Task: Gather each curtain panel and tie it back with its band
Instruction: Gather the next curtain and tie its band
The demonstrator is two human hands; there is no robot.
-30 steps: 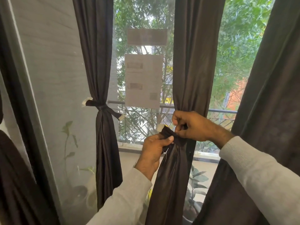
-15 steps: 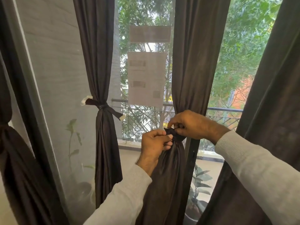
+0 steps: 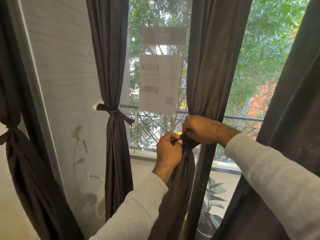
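Observation:
A dark brown curtain panel hangs in the middle of the window, gathered into a narrow bunch at waist height. A dark band wraps that bunch. My left hand pinches one end of the band from the left. From the right, my right hand grips the band at the knot. Left of it, another panel is tied with its band. The far-left panel is tied too. At the right edge a panel hangs loose.
Papers are stuck on the glass between the two middle panels. A dark vertical window frame runs just behind the gathered panel. Potted plants and a metal railing stand outside on the balcony.
Both hands have drawn together at the band, and the loose band end that stuck out to the left is now pulled in against the bunch. The view has shifted slightly right.

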